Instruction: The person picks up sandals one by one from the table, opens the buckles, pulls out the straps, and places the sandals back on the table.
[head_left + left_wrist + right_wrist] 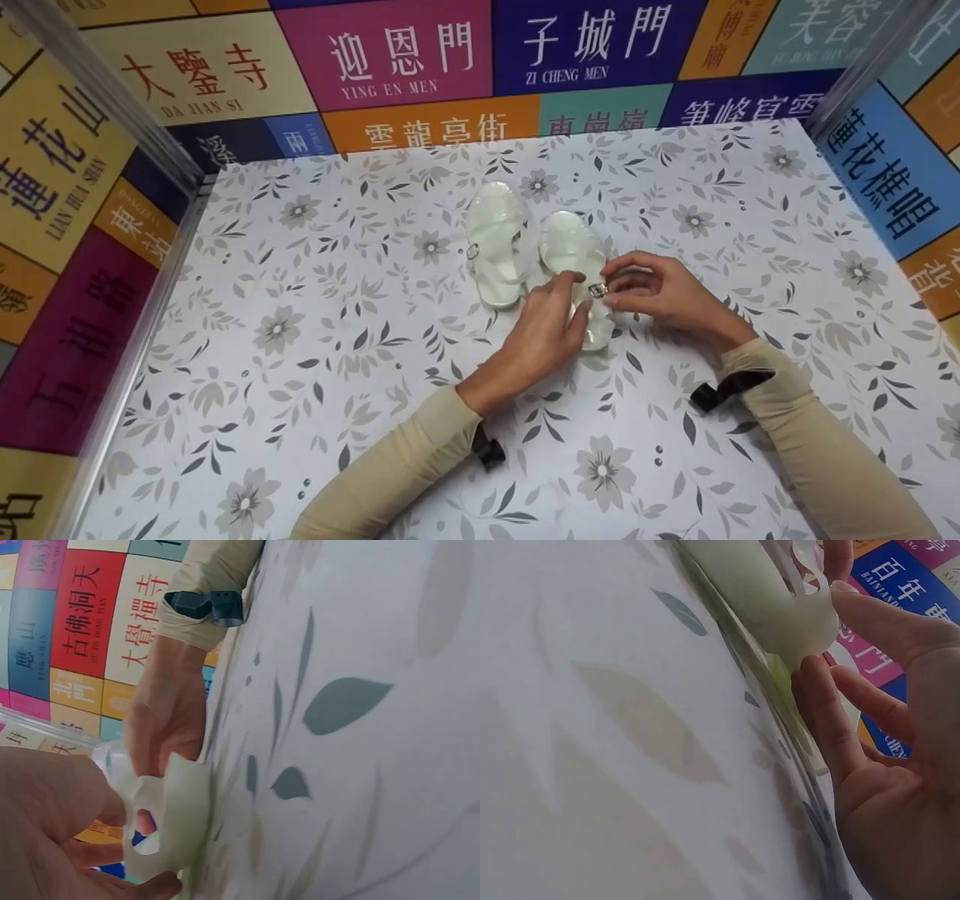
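Both hands pinch the right sandal [574,255] at its buckle [598,289], apparently not yet fastened; the left sandal [496,240] lies beside their grip, untouched.

translucent glossy plastic sandals [570,255] with a metal buckle [598,289] on matt printed tablecloth [300,360].

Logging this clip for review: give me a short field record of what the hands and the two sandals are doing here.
surface: floral-print table
right sandal: flat on table, both hands on it
left hand: fingers grip the strap
right hand: pinches the metal buckle
left sandal: lies beside the other, untouched
surround: walls of coloured panels with Chinese lettering
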Demonstrator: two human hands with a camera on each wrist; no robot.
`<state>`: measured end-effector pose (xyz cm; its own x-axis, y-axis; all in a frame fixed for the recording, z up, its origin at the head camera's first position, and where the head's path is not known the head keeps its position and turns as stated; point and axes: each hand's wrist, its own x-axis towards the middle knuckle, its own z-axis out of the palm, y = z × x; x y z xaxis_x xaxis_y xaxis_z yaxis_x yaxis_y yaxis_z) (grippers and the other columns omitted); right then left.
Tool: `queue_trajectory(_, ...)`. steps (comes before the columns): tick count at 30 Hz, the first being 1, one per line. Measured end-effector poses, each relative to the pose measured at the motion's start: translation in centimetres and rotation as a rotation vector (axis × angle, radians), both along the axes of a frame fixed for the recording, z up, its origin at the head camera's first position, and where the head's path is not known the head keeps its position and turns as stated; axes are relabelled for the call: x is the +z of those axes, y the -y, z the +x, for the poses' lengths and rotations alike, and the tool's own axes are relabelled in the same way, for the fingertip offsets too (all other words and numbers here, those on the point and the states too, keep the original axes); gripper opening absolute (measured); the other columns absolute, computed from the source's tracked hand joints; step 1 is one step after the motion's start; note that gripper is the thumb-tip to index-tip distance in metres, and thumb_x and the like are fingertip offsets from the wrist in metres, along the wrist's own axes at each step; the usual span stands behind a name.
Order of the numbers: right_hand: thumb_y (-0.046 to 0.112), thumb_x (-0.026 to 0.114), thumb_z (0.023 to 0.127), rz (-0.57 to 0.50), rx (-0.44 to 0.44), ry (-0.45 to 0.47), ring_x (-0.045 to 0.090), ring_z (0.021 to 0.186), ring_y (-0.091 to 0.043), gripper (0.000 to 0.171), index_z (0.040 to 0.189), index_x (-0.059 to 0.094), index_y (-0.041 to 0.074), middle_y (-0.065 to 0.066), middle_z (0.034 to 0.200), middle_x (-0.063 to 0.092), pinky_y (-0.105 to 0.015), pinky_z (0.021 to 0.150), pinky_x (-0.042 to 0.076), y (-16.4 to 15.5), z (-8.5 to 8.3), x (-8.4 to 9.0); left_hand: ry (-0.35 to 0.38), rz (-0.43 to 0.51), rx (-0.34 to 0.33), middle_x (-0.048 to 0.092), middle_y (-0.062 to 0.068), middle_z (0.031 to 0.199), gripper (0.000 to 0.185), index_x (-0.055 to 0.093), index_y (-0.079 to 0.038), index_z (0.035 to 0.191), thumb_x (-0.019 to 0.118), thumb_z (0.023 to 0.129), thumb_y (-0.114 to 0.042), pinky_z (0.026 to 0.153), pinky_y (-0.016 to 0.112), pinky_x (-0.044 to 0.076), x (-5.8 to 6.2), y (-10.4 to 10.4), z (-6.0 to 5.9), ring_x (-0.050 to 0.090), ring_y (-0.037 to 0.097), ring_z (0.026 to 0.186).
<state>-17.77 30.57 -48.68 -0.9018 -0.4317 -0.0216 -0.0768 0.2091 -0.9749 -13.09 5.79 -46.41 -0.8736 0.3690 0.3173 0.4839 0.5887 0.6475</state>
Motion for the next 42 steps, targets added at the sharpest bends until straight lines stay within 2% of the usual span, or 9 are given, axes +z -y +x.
queue_trajectory(4, 0.009, 0.083, 0.096, -0.017, -0.038, -0.022, 0.074, 0.116, -0.018, 0.046, 0.137, 0.065, -0.002, -0.012, 0.13, 0.07, -0.026, 0.095, 0.064, -0.3, -0.3, -0.1, -0.014, 0.097, 0.021, 0.076, 0.019, 0.125, 0.036, 0.059, 0.0, 0.139, 0.067, 0.106, -0.011, 0.101, 0.043, 0.059, -0.7, -0.8, -0.6, 0.073, 0.034, 0.115)
queue_trajectory(8, 0.004, 0.082, 0.096, -0.053, -0.08, -0.055, 0.073, 0.122, -0.016, 0.044, 0.136, 0.065, -0.006, -0.009, 0.135, 0.071, -0.025, 0.103, 0.06, -0.1, -0.6, -0.4, 0.029, 0.18, 0.06, 0.073, 0.013, 0.133, 0.039, 0.057, -0.004, 0.142, 0.066, 0.104, -0.01, 0.113, 0.043, 0.052, -0.8, -1.8, -1.5, 0.067, 0.033, 0.127)
queue_trajectory(14, -0.005, 0.08, 0.094, -0.154, -0.169, -0.115, 0.072, 0.122, -0.013, 0.044, 0.133, 0.062, -0.013, -0.011, 0.136, 0.07, -0.024, 0.107, 0.058, 0.5, -1.4, -0.7, 0.11, 0.295, 0.137, 0.074, 0.012, 0.126, 0.046, 0.058, -0.008, 0.145, 0.067, 0.1, -0.002, 0.111, 0.04, 0.053, -0.7, -3.1, -3.1, 0.067, 0.03, 0.128)
queue_trajectory(18, -0.001, 0.08, 0.095, -0.185, -0.22, -0.141, 0.068, 0.126, -0.016, 0.044, 0.136, 0.063, -0.008, -0.018, 0.143, 0.066, -0.022, 0.107, 0.057, 1.0, -2.2, -0.5, 0.153, 0.369, 0.159, 0.073, 0.015, 0.137, 0.049, 0.059, -0.008, 0.144, 0.064, 0.096, 0.005, 0.113, 0.033, 0.054, -1.2, -3.7, -4.2, 0.068, 0.025, 0.13)
queue_trajectory(24, 0.008, 0.08, 0.099, -0.128, -0.261, -0.149, 0.065, 0.128, -0.018, 0.045, 0.139, 0.063, -0.003, -0.019, 0.146, 0.064, -0.019, 0.108, 0.054, 1.3, -3.6, -0.5, 0.206, 0.486, 0.17, 0.071, 0.016, 0.136, 0.049, 0.059, -0.009, 0.142, 0.058, 0.097, 0.008, 0.112, 0.027, 0.052, -2.0, -4.5, -5.7, 0.066, 0.018, 0.128)
queue_trajectory(29, 0.015, 0.079, 0.101, -0.054, -0.295, -0.119, 0.066, 0.127, -0.014, 0.046, 0.141, 0.063, 0.001, -0.012, 0.14, 0.068, -0.017, 0.106, 0.054, 1.1, -3.8, -0.6, 0.227, 0.493, 0.188, 0.074, 0.016, 0.128, 0.045, 0.06, -0.011, 0.143, 0.059, 0.1, 0.002, 0.102, 0.027, 0.054, -2.5, -4.8, -6.6, 0.067, 0.016, 0.114)
queue_trajectory(36, 0.02, 0.076, 0.104, 0.024, -0.295, -0.144, 0.066, 0.124, -0.011, 0.045, 0.141, 0.063, 0.0, -0.012, 0.138, 0.071, -0.015, 0.104, 0.052, 0.6, -3.8, -0.4, 0.264, 0.54, 0.13, 0.073, 0.012, 0.112, 0.04, 0.057, -0.007, 0.146, 0.059, 0.105, -0.004, 0.086, 0.019, 0.053, -2.8, -4.6, -6.9, 0.064, 0.01, 0.096)
queue_trajectory(39, 0.02, 0.075, 0.104, 0.028, -0.295, -0.138, 0.066, 0.125, -0.01, 0.044, 0.141, 0.063, -0.001, -0.015, 0.141, 0.069, -0.014, 0.105, 0.051, 0.7, -3.7, -0.3, 0.228, 0.485, 0.138, 0.073, 0.012, 0.11, 0.039, 0.058, -0.006, 0.146, 0.058, 0.107, -0.006, 0.092, 0.022, 0.054, -2.7, -4.4, -6.7, 0.066, 0.013, 0.1)
queue_trajectory(42, 0.02, 0.074, 0.105, 0.041, -0.305, -0.156, 0.065, 0.127, -0.011, 0.043, 0.142, 0.063, 0.0, -0.017, 0.143, 0.068, -0.014, 0.106, 0.05, 1.0, -3.6, -0.2, 0.172, 0.407, 0.137, 0.072, 0.016, 0.13, 0.041, 0.057, -0.004, 0.148, 0.057, 0.107, -0.008, 0.115, 0.03, 0.05, -2.3, -4.3, -6.3, 0.066, 0.022, 0.128)
